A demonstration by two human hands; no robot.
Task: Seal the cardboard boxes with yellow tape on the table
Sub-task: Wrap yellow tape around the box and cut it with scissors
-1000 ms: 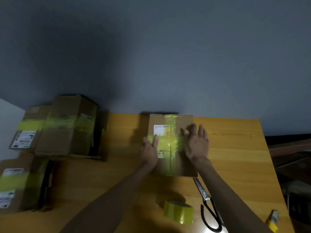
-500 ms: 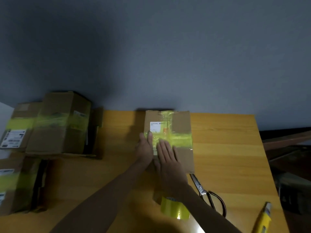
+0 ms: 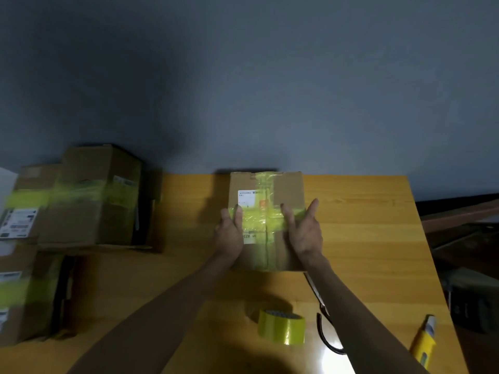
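A brown cardboard box sits on the yellow wooden tabletop at the centre of the frame, against the far edge by the grey wall. Its long axis appears to run from the bottom of the frame towards the top, away from the person. One strip of yellow tape lies along that axis over the middle seam, and a second band crosses it.

The left hand rests released on the box's left edge, straight fingers pressing the cross band. The right hand lies flat with fingers spread on the band's right end.

This box looks all but sealed, with only the smoothing down of the ends to finish. The stacked brown cartons at the left of the frame already carry yellow bands. Whether any box remains unsealed cannot be told.

The yellow tape roll stands at lower centre.
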